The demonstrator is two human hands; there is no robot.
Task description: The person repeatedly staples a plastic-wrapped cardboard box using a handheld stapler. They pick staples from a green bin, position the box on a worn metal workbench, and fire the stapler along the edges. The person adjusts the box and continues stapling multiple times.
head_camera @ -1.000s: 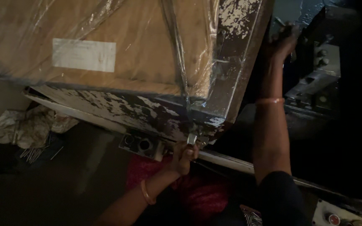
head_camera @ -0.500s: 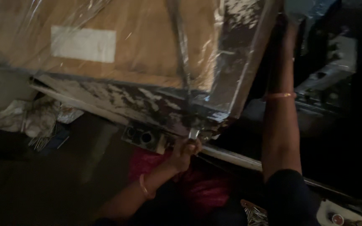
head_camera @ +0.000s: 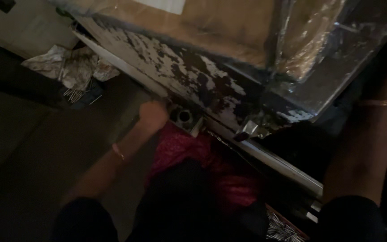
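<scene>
— Dim workshop floor [head_camera: 27,179] below, dark and bare-looking; what sits over it?

— Biggest thing is a cardboard box [head_camera: 220,22] wrapped in clear plastic film, resting on a metal table [head_camera: 193,76] with badly chipped paint along its edge.

— And under that edge?

— A pale rail [head_camera: 265,154] runs along it, with a small round fitting [head_camera: 183,116] beneath. Red patterned cloth [head_camera: 202,157] lies below.

— Hands?

— Left hand [head_camera: 152,114] is curled just beside the fitting at the table's underside; whether it grips anything, I cannot tell. The right hand is out of frame; only the forearm with a bangle [head_camera: 379,104] shows, reaching up past the table's corner.

— Smaller bits?

— Crumpled rags [head_camera: 68,67] far left, loose nails [head_camera: 75,95] beside them.
</scene>
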